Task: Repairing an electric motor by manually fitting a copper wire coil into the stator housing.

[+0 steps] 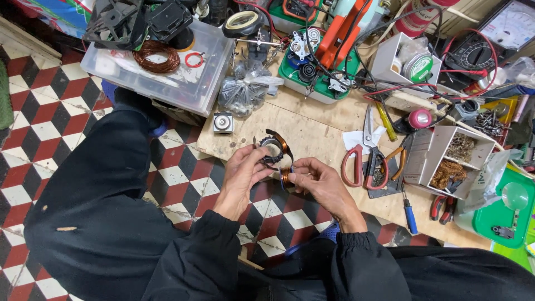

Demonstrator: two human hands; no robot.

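Red-handled scissors (365, 159) — clear bin (167, 78), copper coil (158, 56).

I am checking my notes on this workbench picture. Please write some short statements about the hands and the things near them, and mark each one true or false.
1. The left hand holds a round part with copper wire. True.
2. The right hand holds the red-handled scissors. False: the scissors lie on the wooden board, and the right hand pinches a small copper coil.
3. A loose ring of copper wire lies on the clear plastic box. True.
4. The floor is plain grey. False: it has red, black and white tiles.
5. A blue-handled screwdriver lies on the board. True.
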